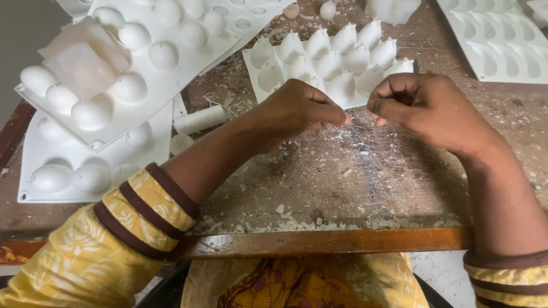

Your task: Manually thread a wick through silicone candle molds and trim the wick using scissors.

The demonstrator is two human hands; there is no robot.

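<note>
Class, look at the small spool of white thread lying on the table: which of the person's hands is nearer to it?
Left. The left hand is just right of the spool of white thread; the right hand is farther right, beyond the left hand.

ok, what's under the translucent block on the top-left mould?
The translucent block sits on a white mould tray of egg-shaped domes. That tray overlaps a second tray. The cavities beneath the block are hidden.

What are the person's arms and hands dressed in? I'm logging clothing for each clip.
Both hands, left and right, are bare: no gloves, rings or bangles show. Each arm has a yellow sleeve with a pale leaf print, left sleeve and right sleeve, ending in dark brown striped cuffs. The forearms are uncovered.
</note>
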